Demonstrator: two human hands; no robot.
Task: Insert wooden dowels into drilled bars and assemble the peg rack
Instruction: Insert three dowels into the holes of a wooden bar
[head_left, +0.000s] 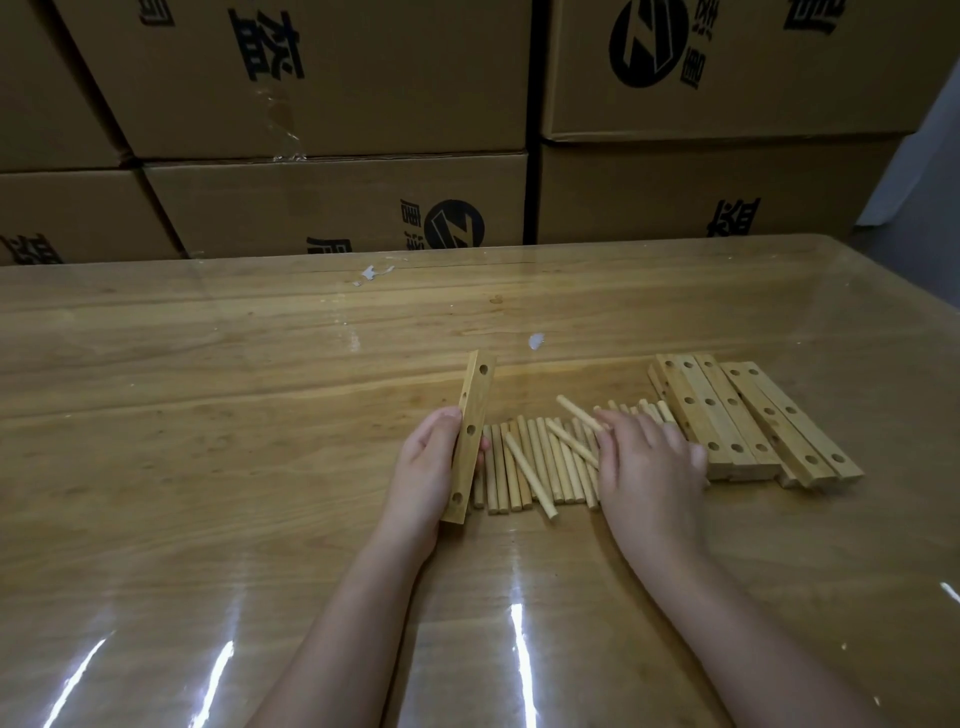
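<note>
On the glossy wooden table, the left hand clamps its fingers on a drilled pale wooden bar, tilted upright; the right hand, fingers spread, rests on the row of light round dowels.

A glossy wooden table under a clear plastic sheet carries a row of loose wooden dowels at its centre, a few lying crosswise on top. At three o'clock from them, a cluster of drilled bars lies flat, side by side, holes up.
</note>
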